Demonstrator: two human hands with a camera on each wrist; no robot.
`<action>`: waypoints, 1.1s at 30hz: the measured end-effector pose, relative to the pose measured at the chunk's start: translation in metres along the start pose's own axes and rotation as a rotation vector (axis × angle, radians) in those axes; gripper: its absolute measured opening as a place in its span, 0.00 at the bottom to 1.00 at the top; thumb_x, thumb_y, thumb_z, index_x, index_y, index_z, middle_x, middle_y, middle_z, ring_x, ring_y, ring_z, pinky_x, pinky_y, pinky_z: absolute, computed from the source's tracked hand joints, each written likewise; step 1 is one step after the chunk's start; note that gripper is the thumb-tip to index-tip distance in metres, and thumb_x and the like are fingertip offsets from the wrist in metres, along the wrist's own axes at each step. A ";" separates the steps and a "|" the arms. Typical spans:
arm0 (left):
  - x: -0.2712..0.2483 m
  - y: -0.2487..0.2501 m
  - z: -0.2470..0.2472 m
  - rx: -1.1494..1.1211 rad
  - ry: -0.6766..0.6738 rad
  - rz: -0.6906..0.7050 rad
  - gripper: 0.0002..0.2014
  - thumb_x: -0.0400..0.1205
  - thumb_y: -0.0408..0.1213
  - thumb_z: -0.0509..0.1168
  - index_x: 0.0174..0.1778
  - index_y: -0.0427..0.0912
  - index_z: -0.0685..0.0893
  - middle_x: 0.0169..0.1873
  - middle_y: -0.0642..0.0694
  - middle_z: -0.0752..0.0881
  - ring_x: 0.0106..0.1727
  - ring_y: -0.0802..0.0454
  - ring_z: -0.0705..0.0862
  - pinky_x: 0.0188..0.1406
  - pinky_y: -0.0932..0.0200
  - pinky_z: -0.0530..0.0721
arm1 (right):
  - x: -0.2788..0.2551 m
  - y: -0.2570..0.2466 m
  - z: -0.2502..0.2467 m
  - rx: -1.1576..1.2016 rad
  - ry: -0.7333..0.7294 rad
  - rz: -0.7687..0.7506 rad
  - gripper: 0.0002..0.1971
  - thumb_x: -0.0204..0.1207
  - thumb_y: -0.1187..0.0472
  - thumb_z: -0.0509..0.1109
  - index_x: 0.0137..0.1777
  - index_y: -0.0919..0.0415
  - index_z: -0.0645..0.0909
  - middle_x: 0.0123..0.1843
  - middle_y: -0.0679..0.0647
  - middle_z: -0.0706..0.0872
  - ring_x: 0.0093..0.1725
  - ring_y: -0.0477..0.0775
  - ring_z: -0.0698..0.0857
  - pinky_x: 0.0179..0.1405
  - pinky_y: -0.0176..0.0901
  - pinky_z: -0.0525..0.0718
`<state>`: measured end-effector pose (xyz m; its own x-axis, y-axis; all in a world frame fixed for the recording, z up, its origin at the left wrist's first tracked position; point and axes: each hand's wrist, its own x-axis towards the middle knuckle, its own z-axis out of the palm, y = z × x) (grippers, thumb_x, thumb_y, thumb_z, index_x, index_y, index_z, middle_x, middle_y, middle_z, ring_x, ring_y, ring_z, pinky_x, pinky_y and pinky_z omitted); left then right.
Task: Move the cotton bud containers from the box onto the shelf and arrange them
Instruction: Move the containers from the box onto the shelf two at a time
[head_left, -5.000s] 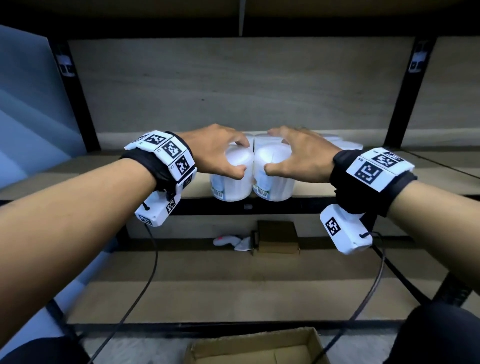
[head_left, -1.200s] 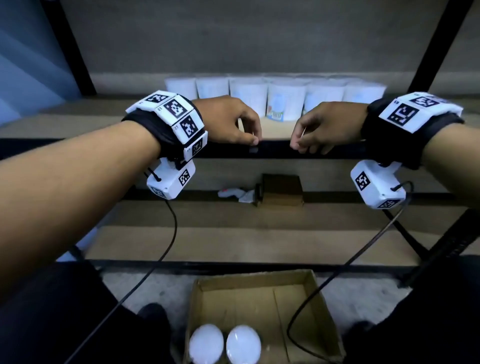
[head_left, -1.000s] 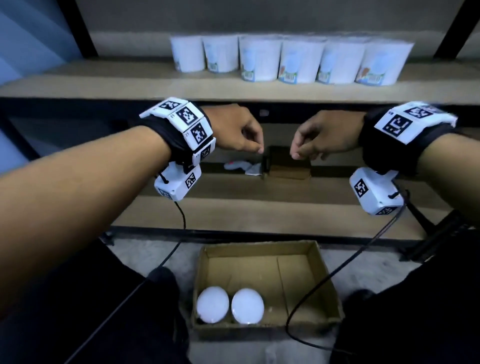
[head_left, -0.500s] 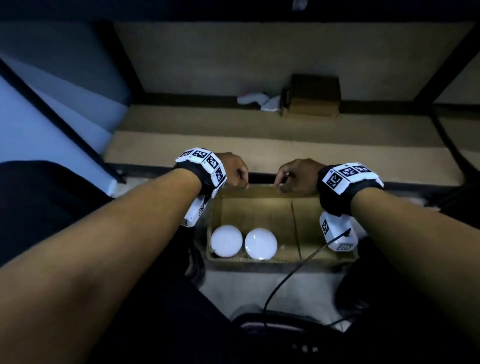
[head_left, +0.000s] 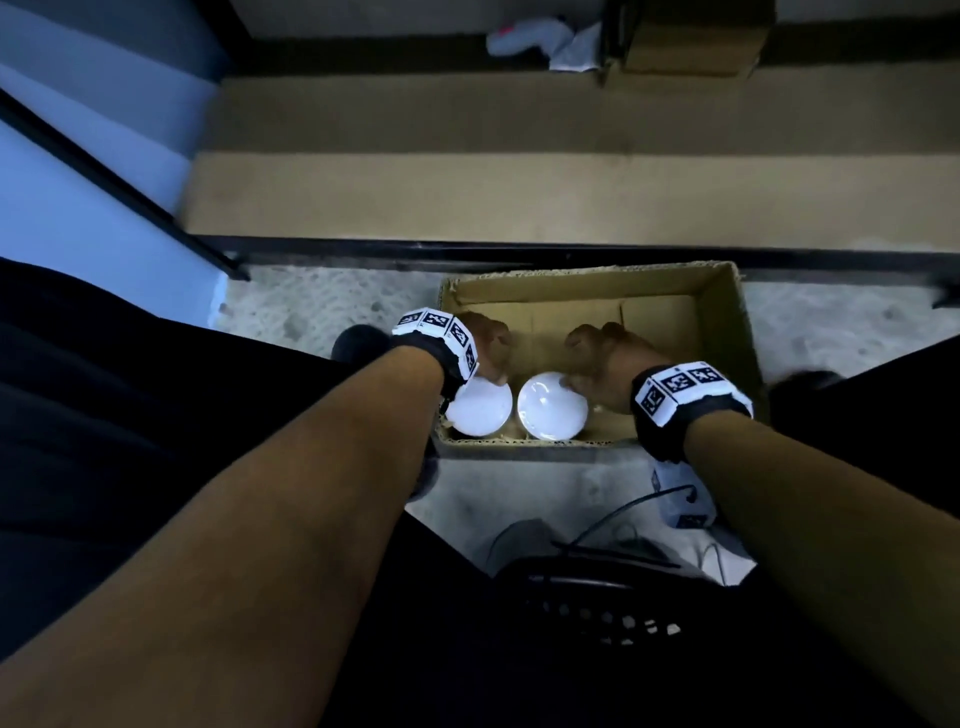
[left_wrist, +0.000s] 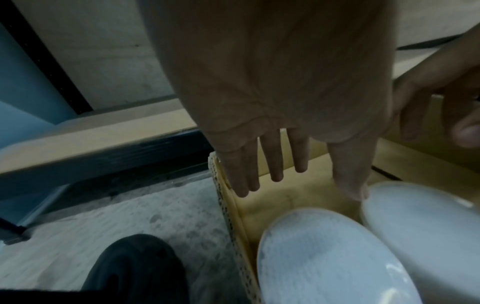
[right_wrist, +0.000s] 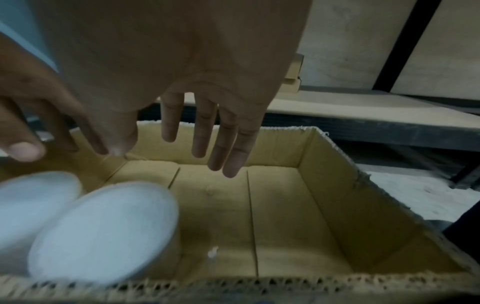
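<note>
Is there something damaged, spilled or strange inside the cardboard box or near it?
Nothing serious. The cardboard box has rough, torn top edges, and a small white scrap lies on its floor. The two cotton bud containers stand upright, lids on, nothing spilled.

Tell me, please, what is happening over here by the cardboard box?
A person is reaching both hands into an open brown cardboard box on the floor. Two round white-lidded cotton bud containers stand side by side at its near left end; the rest of the box floor is bare. The left hand and right hand hover with fingers spread just above the lids, neither gripping yet.
</note>
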<state>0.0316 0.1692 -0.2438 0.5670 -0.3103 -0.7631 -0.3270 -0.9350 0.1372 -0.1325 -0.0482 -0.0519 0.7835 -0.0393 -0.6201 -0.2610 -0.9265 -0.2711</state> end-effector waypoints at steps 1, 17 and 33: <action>-0.007 0.005 0.006 -0.004 -0.015 -0.033 0.51 0.39 0.89 0.60 0.63 0.84 0.67 0.65 0.64 0.83 0.52 0.49 0.88 0.51 0.47 0.86 | 0.001 -0.001 0.008 -0.005 0.003 0.005 0.34 0.73 0.38 0.71 0.78 0.43 0.66 0.72 0.58 0.72 0.69 0.68 0.76 0.65 0.58 0.80; -0.094 0.042 0.026 0.207 0.026 0.002 0.41 0.47 0.64 0.68 0.61 0.62 0.82 0.48 0.57 0.88 0.38 0.52 0.85 0.44 0.53 0.86 | 0.004 -0.037 0.061 -0.088 0.062 0.001 0.37 0.70 0.35 0.70 0.74 0.54 0.68 0.68 0.61 0.72 0.60 0.71 0.79 0.54 0.58 0.80; -0.154 0.053 -0.014 0.170 0.273 0.320 0.49 0.51 0.47 0.84 0.68 0.59 0.68 0.64 0.52 0.71 0.60 0.44 0.76 0.50 0.47 0.84 | 0.005 -0.012 0.039 -0.003 0.006 -0.008 0.40 0.68 0.46 0.76 0.80 0.37 0.62 0.78 0.57 0.60 0.72 0.69 0.68 0.65 0.61 0.80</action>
<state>-0.0622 0.1647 -0.1104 0.5882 -0.6340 -0.5020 -0.6249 -0.7504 0.2155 -0.1479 -0.0225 -0.0806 0.7892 -0.0338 -0.6131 -0.2528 -0.9278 -0.2742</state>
